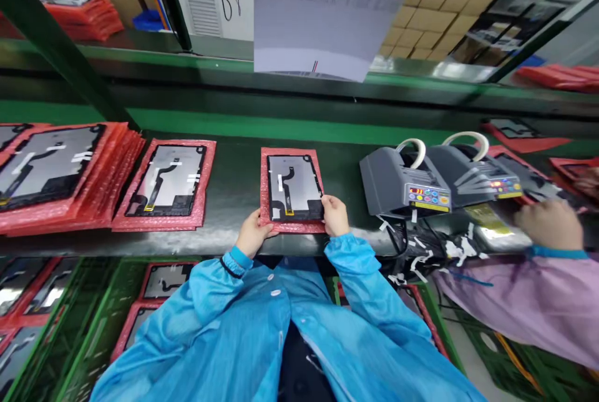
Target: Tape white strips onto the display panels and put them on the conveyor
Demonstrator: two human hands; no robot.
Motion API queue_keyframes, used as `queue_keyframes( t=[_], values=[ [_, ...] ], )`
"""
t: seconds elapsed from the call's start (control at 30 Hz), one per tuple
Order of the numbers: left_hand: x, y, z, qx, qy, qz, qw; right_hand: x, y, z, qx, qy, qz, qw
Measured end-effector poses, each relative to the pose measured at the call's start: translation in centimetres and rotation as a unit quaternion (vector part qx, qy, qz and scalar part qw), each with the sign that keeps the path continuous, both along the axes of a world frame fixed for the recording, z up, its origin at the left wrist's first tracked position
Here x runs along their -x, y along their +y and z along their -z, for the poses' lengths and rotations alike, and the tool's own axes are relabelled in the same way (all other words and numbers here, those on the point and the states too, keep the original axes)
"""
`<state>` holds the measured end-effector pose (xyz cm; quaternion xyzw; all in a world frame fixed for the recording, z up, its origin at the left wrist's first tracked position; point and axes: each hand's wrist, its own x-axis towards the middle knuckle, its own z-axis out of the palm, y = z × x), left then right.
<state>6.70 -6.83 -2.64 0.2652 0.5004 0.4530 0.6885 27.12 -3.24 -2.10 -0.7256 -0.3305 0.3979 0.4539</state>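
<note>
A flat panel with a black frame and flex cable lies on a red bubble-wrap sheet [292, 190] at the near edge of the dark green bench. My left hand [253, 233] grips the sheet's near left corner, fingers curled under it. My right hand [334, 215] holds the near right corner, its fingers closed over the edge of the panel. Both arms are in blue sleeves.
Another panel on red wrap [167, 184] lies to the left, beside a stack of such sheets [56, 174]. Two grey tape dispensers [405, 183] stand at the right. A co-worker's hand [548, 222] in a pink sleeve works beyond them. Green crates [70, 327] with more panels sit below.
</note>
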Motion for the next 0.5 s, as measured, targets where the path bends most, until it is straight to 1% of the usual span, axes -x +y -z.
queue_keyframes(
  t=[0.07, 0.1, 0.13, 0.2, 0.23, 0.27, 0.3, 0.33, 0.4, 0.43, 0.47, 0.5],
  values=[
    [0.0, -0.2, -0.2, -0.003, 0.011, 0.008, 1.000, 0.2, 0.0, -0.3, 0.018, -0.085, -0.050, 0.995],
    [0.0, -0.2, -0.4, 0.000, 0.023, 0.019, 1.000, 0.1, 0.0, -0.6, 0.022, -0.149, -0.080, 0.985],
    [0.1, -0.3, -0.6, 0.003, 0.041, 0.033, 0.999, 0.0, -0.2, -1.0, 0.023, -0.219, -0.109, 0.969],
    [0.2, -0.4, -1.0, 0.011, 0.092, 0.060, 0.994, -0.4, -0.9, -1.8, 0.023, -0.350, -0.143, 0.926],
    [0.3, -0.4, -1.2, 0.012, 0.118, 0.073, 0.990, -0.8, -1.5, -2.2, 0.025, -0.394, -0.146, 0.907],
    [0.5, -0.4, -1.3, 0.008, 0.141, 0.084, 0.986, -1.3, -2.3, -2.4, 0.029, -0.414, -0.150, 0.898],
    [0.6, -0.5, -1.5, -0.001, 0.157, 0.093, 0.983, -2.0, -3.1, -2.6, 0.035, -0.401, -0.157, 0.902],
    [0.8, -0.5, -1.5, -0.013, 0.167, 0.106, 0.980, -2.7, -3.9, -2.7, 0.043, -0.357, -0.167, 0.918],
    [1.1, -0.4, -1.5, -0.043, 0.178, 0.132, 0.974, -4.2, -5.4, -2.4, 0.058, -0.222, -0.178, 0.957],
    [1.3, -0.3, -1.4, -0.056, 0.182, 0.142, 0.971, -4.9, -6.0, -2.2, 0.060, -0.166, -0.174, 0.969],
    [1.4, -0.3, -1.3, -0.065, 0.192, 0.149, 0.968, -5.4, -6.4, -1.9, 0.055, -0.141, -0.167, 0.974],
    [1.4, -0.2, -1.3, -0.069, 0.208, 0.156, 0.963, -5.8, -6.6, -1.6, 0.043, -0.149, -0.161, 0.975]
  ],
)
